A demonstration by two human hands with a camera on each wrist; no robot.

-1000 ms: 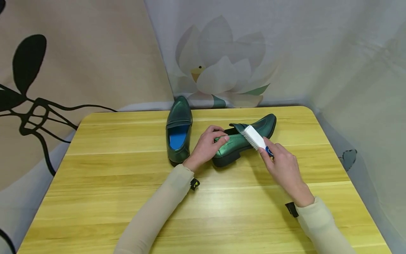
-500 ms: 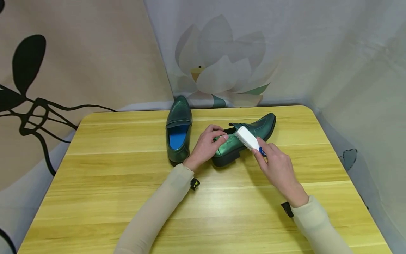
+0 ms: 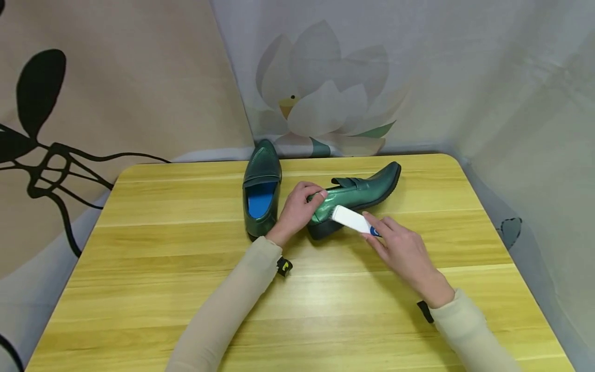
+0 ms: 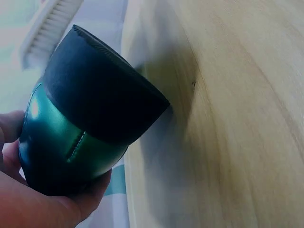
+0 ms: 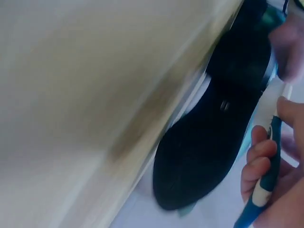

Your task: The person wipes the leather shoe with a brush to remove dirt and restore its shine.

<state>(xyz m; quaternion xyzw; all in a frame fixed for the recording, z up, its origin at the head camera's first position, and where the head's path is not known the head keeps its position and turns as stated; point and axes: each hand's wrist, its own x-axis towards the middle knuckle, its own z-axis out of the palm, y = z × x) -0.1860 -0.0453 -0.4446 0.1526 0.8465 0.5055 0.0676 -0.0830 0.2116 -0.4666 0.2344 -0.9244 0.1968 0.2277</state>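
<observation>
A dark green loafer (image 3: 348, 196) lies tilted toward the person, its black sole (image 5: 199, 147) facing the right wrist camera. My left hand (image 3: 299, 209) grips it at the heel end, thumb and fingers round the back, as the left wrist view shows. My right hand (image 3: 402, 248) holds a white brush (image 3: 350, 219) by its blue and white handle (image 5: 270, 178). The bristles (image 4: 47, 31) are right at the side of the loafer near the heel. A matching green loafer (image 3: 262, 181) with a blue insole stands upright to the left of my left hand.
Both loafers are toward the back of a light wooden table (image 3: 186, 232) with rounded far corners. Behind it hangs a pale curtain (image 3: 418, 77) printed with a large flower and dark leaves.
The brush has moved left and down, from the loafer's opening to its side near the heel. The left hand has tilted the loafer, so more of its side shows and its toe is higher.
</observation>
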